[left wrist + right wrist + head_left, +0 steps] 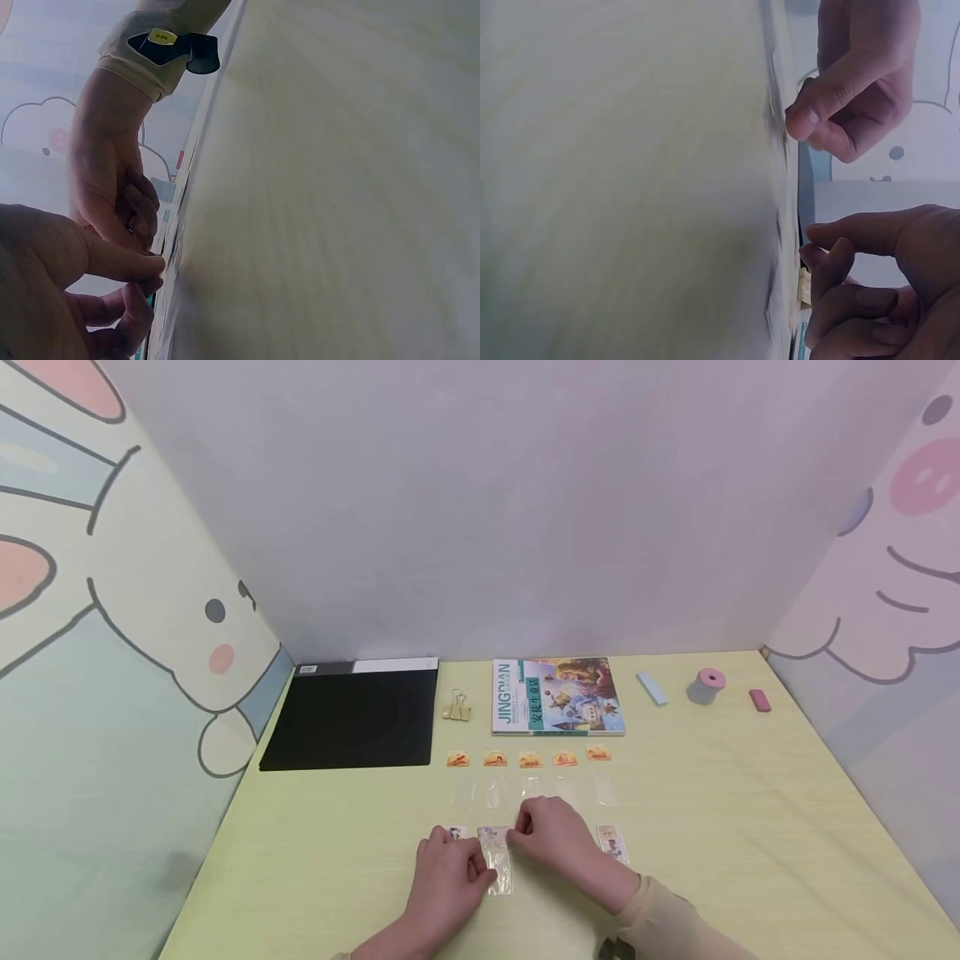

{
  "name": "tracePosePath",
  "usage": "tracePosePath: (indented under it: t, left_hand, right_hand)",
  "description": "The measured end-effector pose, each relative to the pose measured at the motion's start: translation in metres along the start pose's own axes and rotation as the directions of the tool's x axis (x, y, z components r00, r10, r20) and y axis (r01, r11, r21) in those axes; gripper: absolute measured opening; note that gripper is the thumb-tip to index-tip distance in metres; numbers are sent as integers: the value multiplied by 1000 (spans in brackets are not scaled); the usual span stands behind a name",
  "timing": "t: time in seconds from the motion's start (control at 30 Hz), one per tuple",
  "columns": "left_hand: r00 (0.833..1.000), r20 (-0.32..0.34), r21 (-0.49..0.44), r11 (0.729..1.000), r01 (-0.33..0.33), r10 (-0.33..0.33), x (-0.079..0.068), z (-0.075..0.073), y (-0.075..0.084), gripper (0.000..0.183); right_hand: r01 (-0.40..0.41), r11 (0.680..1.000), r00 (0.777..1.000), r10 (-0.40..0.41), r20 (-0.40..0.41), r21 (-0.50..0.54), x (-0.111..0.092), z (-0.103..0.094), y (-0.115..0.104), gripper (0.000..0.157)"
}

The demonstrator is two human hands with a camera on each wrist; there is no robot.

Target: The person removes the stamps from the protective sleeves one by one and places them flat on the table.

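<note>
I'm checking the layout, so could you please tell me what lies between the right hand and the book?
The head view shows clear sleeves and, nearer the book, orange cards.

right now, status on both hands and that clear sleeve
Left hand pinching clear sleeve. Right hand pinching illustrated card at sleeve's far end. Nearby: second card, partly hidden behind left hand.

Open desk is stretching on your right past the outermost picture card, and on your left, nearer you than the black board, leaving passage both ways. Straight ahead, clear sleeves, orange cards and the book are blocking low travel, while your left hand and right hand are crowding the small pouch and printed card.
</note>
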State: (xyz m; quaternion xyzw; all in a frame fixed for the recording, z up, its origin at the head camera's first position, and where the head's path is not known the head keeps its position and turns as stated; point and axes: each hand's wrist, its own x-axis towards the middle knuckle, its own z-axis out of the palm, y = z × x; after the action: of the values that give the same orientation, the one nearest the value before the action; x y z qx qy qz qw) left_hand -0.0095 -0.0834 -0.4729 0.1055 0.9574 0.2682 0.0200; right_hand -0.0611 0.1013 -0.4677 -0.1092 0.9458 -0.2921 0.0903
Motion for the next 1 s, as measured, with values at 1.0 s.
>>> tracePosePath:
  t: [1.0]
  left_hand:
    - [994,-19,127,987,-103,106,54,21,34,41]
  right_hand:
    - [51,979,989,-77,-126,-197,-18,-21,34,39]
